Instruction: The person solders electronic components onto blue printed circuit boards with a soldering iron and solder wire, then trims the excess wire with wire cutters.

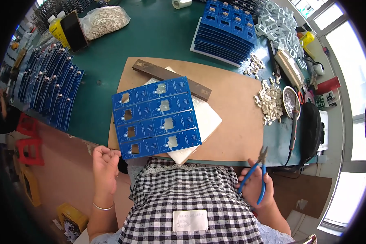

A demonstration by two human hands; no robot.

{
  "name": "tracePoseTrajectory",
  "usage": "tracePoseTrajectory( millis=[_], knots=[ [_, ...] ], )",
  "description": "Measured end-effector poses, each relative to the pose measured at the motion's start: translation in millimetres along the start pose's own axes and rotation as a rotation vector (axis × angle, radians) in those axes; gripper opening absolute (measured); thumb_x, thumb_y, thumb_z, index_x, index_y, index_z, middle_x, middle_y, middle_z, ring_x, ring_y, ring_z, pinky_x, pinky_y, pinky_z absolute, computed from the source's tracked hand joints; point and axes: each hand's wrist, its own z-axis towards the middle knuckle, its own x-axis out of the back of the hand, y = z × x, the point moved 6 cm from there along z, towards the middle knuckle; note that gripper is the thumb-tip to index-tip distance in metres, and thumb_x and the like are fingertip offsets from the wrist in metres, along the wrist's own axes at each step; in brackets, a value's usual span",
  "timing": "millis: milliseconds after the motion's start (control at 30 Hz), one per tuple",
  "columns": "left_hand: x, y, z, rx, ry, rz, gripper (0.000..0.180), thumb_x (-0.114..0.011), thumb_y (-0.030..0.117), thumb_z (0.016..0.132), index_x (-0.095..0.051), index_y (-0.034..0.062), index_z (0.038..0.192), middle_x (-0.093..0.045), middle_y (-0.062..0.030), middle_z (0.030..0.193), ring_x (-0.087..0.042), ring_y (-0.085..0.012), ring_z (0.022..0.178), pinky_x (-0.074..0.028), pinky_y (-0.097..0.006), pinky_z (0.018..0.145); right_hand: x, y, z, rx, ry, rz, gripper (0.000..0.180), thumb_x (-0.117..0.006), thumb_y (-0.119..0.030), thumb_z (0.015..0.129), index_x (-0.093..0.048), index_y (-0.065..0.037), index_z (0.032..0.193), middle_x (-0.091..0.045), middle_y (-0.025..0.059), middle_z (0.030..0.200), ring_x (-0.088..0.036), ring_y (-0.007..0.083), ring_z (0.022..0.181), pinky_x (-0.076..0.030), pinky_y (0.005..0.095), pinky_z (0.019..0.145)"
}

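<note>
A blue circuit board panel (154,137) with square cutouts lies at a slant on a white pad (209,118) in front of me. My left hand (105,164) is closed at the panel's near left corner, its fingertips next to that corner. Whether it grips the panel or some small part, I cannot make out. My right hand (258,185) holds blue-handled cutting pliers (262,173) at the table's front edge, right of my checked apron. The pliers' handles are spread and their jaws point away from me.
A brown bar (170,79) lies behind the panel on a brown board (235,130). Small metal connectors (269,101) are heaped at right, near a soldering iron (293,130). Stacked blue panels (219,44) stand at the back; more panels (48,85) lean at left, near a bag of connectors (105,22).
</note>
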Motion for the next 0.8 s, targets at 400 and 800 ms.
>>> tracePoseTrajectory(
  millis=[400, 800],
  knots=[
    [-44, -12, -20, 0.306, -0.315, -0.303, 0.039, -0.071, 0.015, 0.082, -0.053, 0.005, 0.114, -0.061, 0.0005, 0.088, -0.049, -0.0035, 0.059, -0.036, -0.016, 0.046, -32, -20, 15, 0.423, -0.259, -1.327, 0.068, -0.053, 0.004, 0.07, -0.04, -0.003, 0.136, -0.047, 0.0173, 0.116, -0.052, 0.0293, 0.101, -0.043, 0.0342, 0.093],
    [-77, 4, -56, 0.258, -0.588, -0.224, 0.063, -0.071, 0.013, 0.079, -0.044, -0.0044, 0.133, -0.059, -0.0153, 0.125, -0.064, -0.0263, 0.103, -0.051, -0.04, 0.09, -56, -37, 21, 0.801, 0.127, -1.994, 0.074, -0.07, -0.015, 0.06, -0.049, -0.003, 0.131, -0.054, 0.0118, 0.106, -0.052, 0.0293, 0.094, -0.039, 0.0405, 0.079]
  ],
)
